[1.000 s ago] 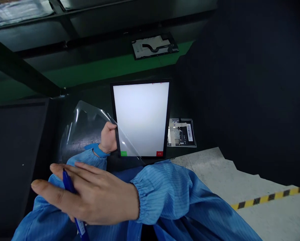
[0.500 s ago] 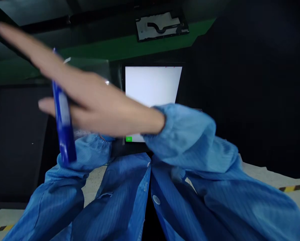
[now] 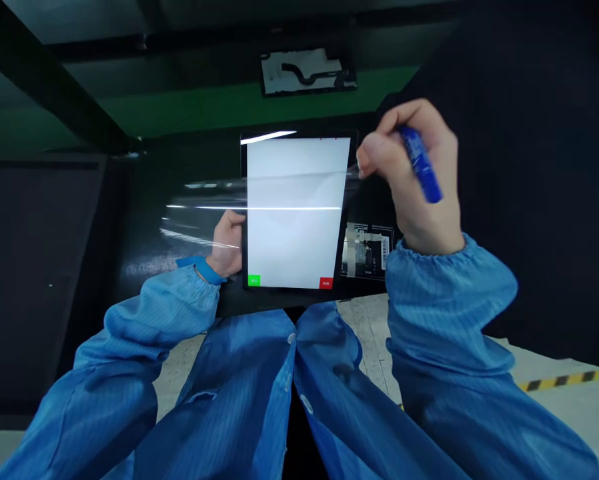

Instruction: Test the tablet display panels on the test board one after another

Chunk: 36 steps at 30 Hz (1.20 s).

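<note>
A tablet (image 3: 295, 213) with a lit white screen stands upright in front of me, with a green and a red button at its bottom corners. My left hand (image 3: 228, 243) grips its left edge. A clear plastic film (image 3: 199, 213) stretches across the screen and out to the left. My right hand (image 3: 412, 177) is raised at the tablet's upper right corner. Its fingers pinch the film's right edge, and a blue pen (image 3: 419, 165) is tucked in the same hand.
A dark work surface (image 3: 54, 233) spreads to the left. A labelled part with a barcode (image 3: 367, 250) lies right of the tablet. A grey panel (image 3: 304, 70) rests on the green belt behind. Hazard tape (image 3: 554, 381) marks the floor at right.
My right hand swept from the lower left, up across the view, to the tablet's upper right corner. The film, earlier peeled off to the left, now lies stretched across the screen.
</note>
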Each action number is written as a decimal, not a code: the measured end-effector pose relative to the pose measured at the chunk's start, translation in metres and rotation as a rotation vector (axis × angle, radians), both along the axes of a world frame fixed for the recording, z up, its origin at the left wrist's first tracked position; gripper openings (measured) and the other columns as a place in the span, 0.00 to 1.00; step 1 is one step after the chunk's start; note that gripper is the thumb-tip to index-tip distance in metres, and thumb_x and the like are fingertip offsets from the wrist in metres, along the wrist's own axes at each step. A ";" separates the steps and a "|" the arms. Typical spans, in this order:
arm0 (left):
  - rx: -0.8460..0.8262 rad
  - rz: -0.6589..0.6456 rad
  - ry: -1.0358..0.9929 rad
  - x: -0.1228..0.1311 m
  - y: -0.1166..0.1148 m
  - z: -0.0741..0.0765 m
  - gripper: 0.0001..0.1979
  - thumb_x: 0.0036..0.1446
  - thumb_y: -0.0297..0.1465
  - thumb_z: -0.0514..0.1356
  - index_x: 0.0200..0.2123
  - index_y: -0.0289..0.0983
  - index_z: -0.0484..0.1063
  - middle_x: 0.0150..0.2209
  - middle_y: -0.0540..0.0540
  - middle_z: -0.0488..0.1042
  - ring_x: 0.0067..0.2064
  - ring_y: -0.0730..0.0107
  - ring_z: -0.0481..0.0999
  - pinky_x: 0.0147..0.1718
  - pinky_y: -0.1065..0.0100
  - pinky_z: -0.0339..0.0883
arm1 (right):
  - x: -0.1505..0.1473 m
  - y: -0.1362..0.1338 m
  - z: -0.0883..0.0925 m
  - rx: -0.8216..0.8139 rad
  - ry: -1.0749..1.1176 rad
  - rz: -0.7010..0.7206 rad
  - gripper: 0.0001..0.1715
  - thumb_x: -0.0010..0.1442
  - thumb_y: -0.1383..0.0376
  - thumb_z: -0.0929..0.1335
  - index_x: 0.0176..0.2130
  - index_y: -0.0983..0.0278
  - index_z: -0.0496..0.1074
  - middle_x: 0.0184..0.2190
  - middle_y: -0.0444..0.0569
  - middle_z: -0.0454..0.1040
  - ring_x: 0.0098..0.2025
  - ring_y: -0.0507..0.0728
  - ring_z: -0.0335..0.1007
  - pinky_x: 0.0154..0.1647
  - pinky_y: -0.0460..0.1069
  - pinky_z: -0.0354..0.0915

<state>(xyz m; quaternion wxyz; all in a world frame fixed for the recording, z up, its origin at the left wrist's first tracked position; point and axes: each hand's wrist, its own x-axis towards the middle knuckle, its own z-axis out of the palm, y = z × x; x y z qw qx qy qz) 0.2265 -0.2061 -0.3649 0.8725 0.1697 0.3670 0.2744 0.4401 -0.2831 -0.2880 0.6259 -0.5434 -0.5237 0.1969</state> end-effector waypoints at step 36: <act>-0.121 -0.024 -0.082 -0.004 0.004 -0.002 0.18 0.45 0.31 0.54 0.38 0.33 0.78 0.33 0.43 0.82 0.38 0.49 0.82 0.42 0.56 0.75 | -0.013 0.022 -0.023 0.347 0.090 -0.197 0.17 0.54 0.72 0.75 0.38 0.54 0.69 0.34 0.38 0.78 0.35 0.51 0.75 0.32 0.47 0.72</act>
